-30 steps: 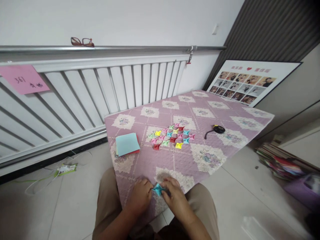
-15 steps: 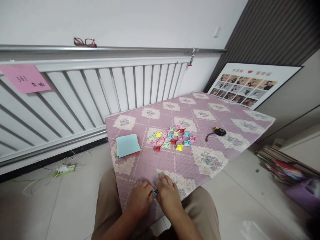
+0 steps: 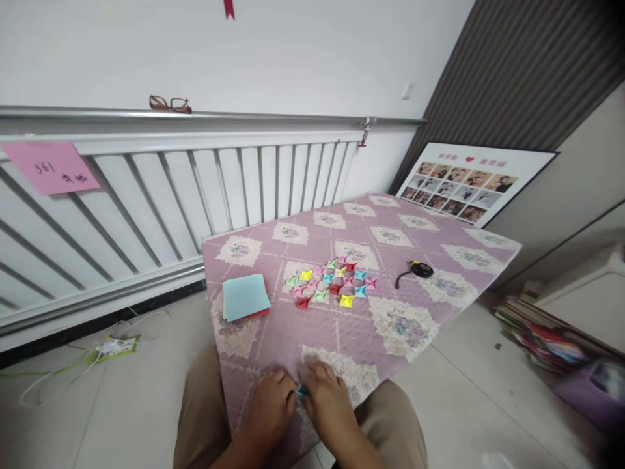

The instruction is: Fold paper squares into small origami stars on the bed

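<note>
Pinched between both hands, a small blue folded paper piece (image 3: 301, 391) is held at the near edge of the quilted table (image 3: 420, 326); only a sliver shows between the left hand (image 3: 271, 407) and right hand (image 3: 325, 400). 1 second ago its star shape was spread open between the fingers; now it has been pressed nearly shut, which suggests a fold being flattened. Finished stars (image 3: 332, 283) and a paper stack (image 3: 244, 298) lie farther back.

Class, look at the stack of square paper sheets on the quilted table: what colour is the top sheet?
Light blue; the stack of paper shows a red sheet peeking out underneath, seen in the head view.
</note>
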A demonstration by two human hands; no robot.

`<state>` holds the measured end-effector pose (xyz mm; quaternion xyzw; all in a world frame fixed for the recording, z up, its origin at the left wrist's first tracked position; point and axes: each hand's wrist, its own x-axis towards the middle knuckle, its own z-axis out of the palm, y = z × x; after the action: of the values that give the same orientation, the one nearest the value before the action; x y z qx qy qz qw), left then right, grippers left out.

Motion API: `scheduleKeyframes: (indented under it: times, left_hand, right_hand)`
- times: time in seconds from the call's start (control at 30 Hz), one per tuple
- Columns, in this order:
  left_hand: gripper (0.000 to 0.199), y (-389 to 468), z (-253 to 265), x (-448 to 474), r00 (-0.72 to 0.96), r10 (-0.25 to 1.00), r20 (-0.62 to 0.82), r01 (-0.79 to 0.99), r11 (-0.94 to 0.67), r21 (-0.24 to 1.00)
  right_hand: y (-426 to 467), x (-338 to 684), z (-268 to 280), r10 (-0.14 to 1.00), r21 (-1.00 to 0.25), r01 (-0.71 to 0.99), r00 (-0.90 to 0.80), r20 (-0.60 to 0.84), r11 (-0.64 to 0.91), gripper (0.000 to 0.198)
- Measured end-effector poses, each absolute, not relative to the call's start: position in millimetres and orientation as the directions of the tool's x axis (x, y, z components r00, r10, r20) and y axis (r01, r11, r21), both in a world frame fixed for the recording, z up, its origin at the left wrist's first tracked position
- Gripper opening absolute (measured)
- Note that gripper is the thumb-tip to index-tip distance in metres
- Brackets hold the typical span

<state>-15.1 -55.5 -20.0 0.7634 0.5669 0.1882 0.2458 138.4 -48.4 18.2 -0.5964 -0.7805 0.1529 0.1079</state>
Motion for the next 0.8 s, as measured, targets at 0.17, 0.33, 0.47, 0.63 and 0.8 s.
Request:
scheduleKeyframes:
  times: [0.17,0.33,0.47,0.63,0.8]
  left_hand:
    - [0.017,-47.9,-19.9,-16.2,0.245,0.969,0.022,0.726,-0.198,0.659]
    - [0.017,-17.0,-24.3,0.8,0.173,0.984,0.032,0.681,-0.143,0.718]
    - [0.017,22.6,-22.8,30.6,0.141,0.988,0.065,0.694,-0.145,0.705]
    - [0.017,73.1,-12.9,67.3,0.124,0.988,0.097,0.735,-0.157,0.66]
    - [0.016,107.5,-13.2,89.4,0.081,0.995,0.065,0.79,-0.104,0.605]
  right_hand:
    - [-21.6,186.1,-2.4,0.953,-0.482,0.84,-0.123,0.277,0.248,0.033]
    - [7.1,224.4,-20.0,0.942,-0.453,0.882,0.032,0.335,0.131,0.025]
    - [9.4,226.3,-24.0,0.925,-0.422,0.904,0.099,0.368,0.071,0.022]
    - [5.6,223.8,-25.6,0.921,-0.374,0.927,0.116,0.371,0.033,0.018]
    - [6.9,228.3,-33.5,0.924,-0.382,0.924,0.124,0.362,0.026,0.019]
